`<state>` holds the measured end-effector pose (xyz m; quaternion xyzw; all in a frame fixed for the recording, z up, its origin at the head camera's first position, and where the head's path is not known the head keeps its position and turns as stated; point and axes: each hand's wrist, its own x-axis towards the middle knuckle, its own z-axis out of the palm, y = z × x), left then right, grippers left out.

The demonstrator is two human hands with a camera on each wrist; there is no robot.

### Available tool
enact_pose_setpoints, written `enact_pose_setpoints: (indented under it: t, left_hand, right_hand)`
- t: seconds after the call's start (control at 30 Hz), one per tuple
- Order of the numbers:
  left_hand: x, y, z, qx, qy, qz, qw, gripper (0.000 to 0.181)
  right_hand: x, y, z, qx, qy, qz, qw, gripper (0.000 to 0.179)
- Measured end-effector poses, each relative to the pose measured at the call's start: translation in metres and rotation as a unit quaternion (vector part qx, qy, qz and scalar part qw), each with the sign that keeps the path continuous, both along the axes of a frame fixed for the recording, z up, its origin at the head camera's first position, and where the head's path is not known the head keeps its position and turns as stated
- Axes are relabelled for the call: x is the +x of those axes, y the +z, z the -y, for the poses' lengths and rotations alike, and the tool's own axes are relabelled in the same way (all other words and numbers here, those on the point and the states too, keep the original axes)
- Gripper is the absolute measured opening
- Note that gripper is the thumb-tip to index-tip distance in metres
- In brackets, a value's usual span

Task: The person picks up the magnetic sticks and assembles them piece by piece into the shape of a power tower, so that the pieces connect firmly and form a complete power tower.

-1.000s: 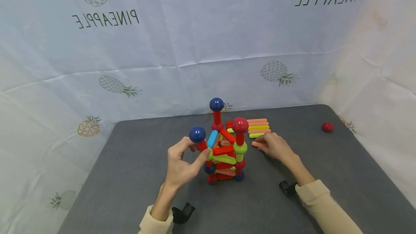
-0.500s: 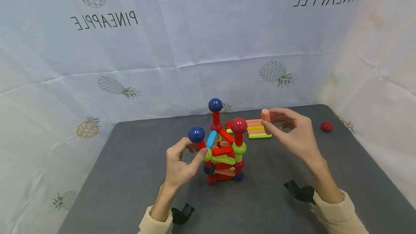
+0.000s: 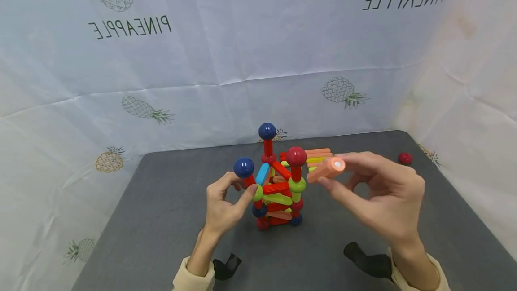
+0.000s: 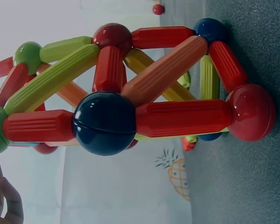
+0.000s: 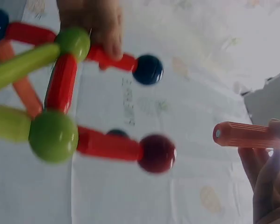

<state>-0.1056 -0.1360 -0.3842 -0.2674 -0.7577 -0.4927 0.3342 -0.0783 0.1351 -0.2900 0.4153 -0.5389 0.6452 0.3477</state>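
Observation:
A tower of magnetic rods and balls (image 3: 277,187) stands mid-table, its top carrying upright red rods capped by two blue balls and one red ball. At its upper left corner my left hand (image 3: 226,203) pinches the tower by the green ball (image 3: 257,192) and the red rod above. My right hand (image 3: 379,196) holds an orange magnetic rod (image 3: 326,169) between thumb and fingers, just right of the red-topped corner and apart from it in the right wrist view. The left wrist view shows the tower's lower levels, with a blue ball (image 4: 105,123) joining red and orange rods.
Behind the tower, several loose rods (image 3: 319,153) in orange, yellow, green and red lie side by side. A single red ball (image 3: 405,158) sits at the far right of the grey table (image 3: 161,219). A printed cloth (image 3: 226,57) hangs behind the table.
My right hand has picked the orange rod up from the table beside the loose rods, raised it and brought it nearer, turning it on the way. My left hand stays on the tower.

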Motion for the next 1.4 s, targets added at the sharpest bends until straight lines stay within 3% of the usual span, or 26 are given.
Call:
enact_pose_setpoints:
  t: [0.1, 0.27, 0.6, 0.73, 0.97, 1.4]
  left_hand:
    - [0.000, -0.001, 0.001, -0.001, -0.001, 0.000, 1.0000, 0.021]
    - [0.000, -0.001, 0.002, -0.004, -0.002, 0.008, 1.0000, 0.018]
    - [-0.002, -0.002, 0.002, -0.002, -0.006, -0.007, 1.0000, 0.022]
    - [-0.001, -0.001, 0.002, -0.005, 0.000, -0.005, 1.0000, 0.022]
    - [0.000, -0.001, 0.002, -0.007, 0.003, -0.009, 0.9999, 0.022]
    - [0.001, 0.000, 0.002, -0.008, 0.012, 0.009, 0.9999, 0.022]
  right_hand:
    - [0.004, -0.005, 0.011, 0.058, -0.060, -0.011, 0.9964, 0.030]
    - [0.005, -0.008, 0.035, 0.159, -0.143, -0.050, 0.9755, 0.028]
    - [-0.002, -0.026, 0.058, 0.234, -0.216, -0.071, 0.9453, 0.022]
    - [-0.004, -0.030, 0.059, 0.259, -0.239, -0.055, 0.9342, 0.022]
    - [-0.006, -0.031, 0.062, 0.276, -0.252, -0.050, 0.9262, 0.042]
    - [-0.010, -0.035, 0.063, 0.308, -0.299, -0.055, 0.9013, 0.044]
